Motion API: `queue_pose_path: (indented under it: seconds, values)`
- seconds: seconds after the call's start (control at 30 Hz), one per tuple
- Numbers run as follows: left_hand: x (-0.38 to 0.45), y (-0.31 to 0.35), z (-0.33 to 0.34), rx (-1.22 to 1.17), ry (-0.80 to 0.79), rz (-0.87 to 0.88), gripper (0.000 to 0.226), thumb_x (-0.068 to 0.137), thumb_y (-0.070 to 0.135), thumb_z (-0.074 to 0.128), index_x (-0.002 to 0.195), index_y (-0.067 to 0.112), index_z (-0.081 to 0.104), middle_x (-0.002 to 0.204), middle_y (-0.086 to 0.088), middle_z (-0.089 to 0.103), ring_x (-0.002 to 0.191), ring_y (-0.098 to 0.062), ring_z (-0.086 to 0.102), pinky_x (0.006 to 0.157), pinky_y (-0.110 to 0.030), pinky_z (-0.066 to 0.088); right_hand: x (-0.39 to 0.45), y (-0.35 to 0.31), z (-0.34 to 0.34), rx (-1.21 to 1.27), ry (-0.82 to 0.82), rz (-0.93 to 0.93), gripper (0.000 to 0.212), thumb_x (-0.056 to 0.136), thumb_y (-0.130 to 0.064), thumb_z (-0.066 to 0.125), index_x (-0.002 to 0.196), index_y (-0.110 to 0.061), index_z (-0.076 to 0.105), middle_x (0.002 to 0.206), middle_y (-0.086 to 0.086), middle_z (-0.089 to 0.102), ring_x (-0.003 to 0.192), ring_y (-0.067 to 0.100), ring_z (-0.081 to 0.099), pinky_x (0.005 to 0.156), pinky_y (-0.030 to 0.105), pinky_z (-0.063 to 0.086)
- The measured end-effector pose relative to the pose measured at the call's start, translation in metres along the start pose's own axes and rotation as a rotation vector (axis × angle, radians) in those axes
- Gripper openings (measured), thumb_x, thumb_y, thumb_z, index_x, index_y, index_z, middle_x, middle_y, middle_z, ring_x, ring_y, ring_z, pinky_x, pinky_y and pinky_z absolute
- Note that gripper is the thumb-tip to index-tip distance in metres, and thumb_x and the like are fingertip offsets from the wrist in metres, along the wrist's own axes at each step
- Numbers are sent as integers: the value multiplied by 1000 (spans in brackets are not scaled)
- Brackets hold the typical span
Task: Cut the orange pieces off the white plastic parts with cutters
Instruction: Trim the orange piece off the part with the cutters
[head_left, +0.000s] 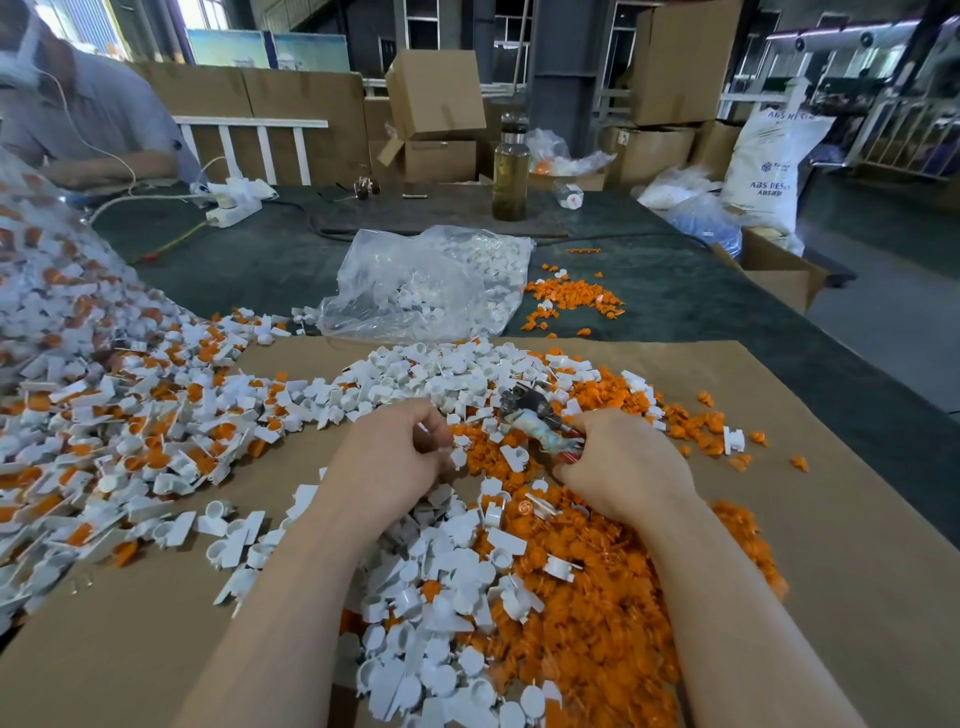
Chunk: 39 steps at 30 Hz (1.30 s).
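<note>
Far out at nine o'clock, a spill of uncut parts (119, 415), white with orange still attached, sliding down from a clear bag onto the cardboard sheet (831, 519) laid over the counter (675, 291). Beyond it, at ten o'clock, a second person's sleeve (104, 104) and a white power strip (234, 210).

Nearer the middle, left hand (395, 457) curled, fingertips pinched together around something small; probably one white part, though too hidden by the fingers to say for sure. Below and around it, toward six o'clock, a heap of trimmed white parts (441, 649).

At twelve o'clock, a clear bag of white parts (431, 280), a tall bottle (511, 171) behind it and stacked boxes (436, 98) further back.

Just right of centre, right hand (623, 467) wrapped around the handles of the cutters (535, 415), the dark jaws pointing toward eleven o'clock, resting above the pile and apart from the left hand's fingertips. Cannot tell whether the jaws stand apart or closed.

Under the right forearm and out to four o'clock, a thick bed of cut orange pieces (623, 623); a smaller scatter of the same at one o'clock on the green cloth. At two o'clock, a white sack (774, 161).

Judging by the pose: between cuts, with a fresh part being readied. Next move likely calls for bringing the pinched part up to the jaws, seating the blades right at the joint between orange and white, and squeezing so the orange drops onto the right-hand bed.
</note>
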<state>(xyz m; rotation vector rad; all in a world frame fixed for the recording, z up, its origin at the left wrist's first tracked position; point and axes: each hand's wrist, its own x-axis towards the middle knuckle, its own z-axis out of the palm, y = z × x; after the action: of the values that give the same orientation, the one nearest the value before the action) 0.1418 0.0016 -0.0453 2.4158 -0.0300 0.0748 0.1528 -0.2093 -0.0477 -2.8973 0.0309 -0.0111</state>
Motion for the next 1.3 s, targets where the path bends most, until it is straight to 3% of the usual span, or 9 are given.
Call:
queue_pose_path:
  seconds: [0.17,0.33,0.47,0.57,0.67,0.77,0.87,1.03,1.3]
  values:
    - [-3,6,-6,-304,-11,-72,19,79,10,80,83,27,74,81,4,72,71,-11,66,68,-27,55,1,3,0,53,-2,9,30,84,-38,69,110,-26,61,90,-7,61,77,11,58,56,26,47]
    - [-6,11,-8,-481,42,-76,11,80,19,81,83,28,76,72,6,74,59,2,64,54,-10,48,1,2,0,336,98,-60,13,87,-34,67,80,-25,61,75,-7,62,66,10,59,52,26,44]
    - [-8,16,-5,-579,111,-104,14,78,40,80,72,29,73,64,11,69,56,-2,59,50,-12,46,-3,-8,-6,673,246,-142,7,88,-27,69,88,-20,67,69,-10,61,63,1,58,56,23,46]
    - [-8,26,1,-724,116,-130,12,81,27,80,82,18,72,74,4,75,66,-7,71,61,-18,56,-8,-16,-8,809,324,-217,9,88,-25,68,89,-16,67,65,-7,59,59,1,53,51,17,40]
    - [-11,38,6,-930,124,-146,15,80,10,79,86,3,68,69,-7,74,62,-14,72,57,-20,57,-11,-24,-8,894,357,-257,7,89,-25,69,88,-18,65,66,-11,62,59,0,54,52,15,40]
    - [-13,43,8,-1041,128,-138,15,80,5,78,90,0,68,67,-9,73,62,-16,72,59,-23,59,-12,-29,-6,903,390,-287,10,89,-24,70,85,-27,61,64,-27,60,60,-3,55,54,11,40]
    - [-14,45,9,-1101,135,-145,14,81,2,75,93,-1,68,70,-10,74,65,-17,73,58,-23,58,-13,-32,-3,893,435,-291,16,89,-25,70,84,-33,57,66,-32,60,60,-8,55,54,9,41]
    - [-15,47,10,-1181,121,-152,7,80,1,75,82,6,71,73,-13,75,67,-19,74,55,-21,55,-13,-34,-1,889,517,-284,13,88,-27,70,90,-31,58,71,-16,62,66,-4,58,57,11,44]
    - [-17,52,14,-1166,184,-91,14,80,1,77,72,12,75,72,-15,75,68,-21,75,57,-22,56,-14,-39,2,843,581,-265,15,87,-29,71,94,-31,58,75,-18,62,73,-1,61,59,14,47]
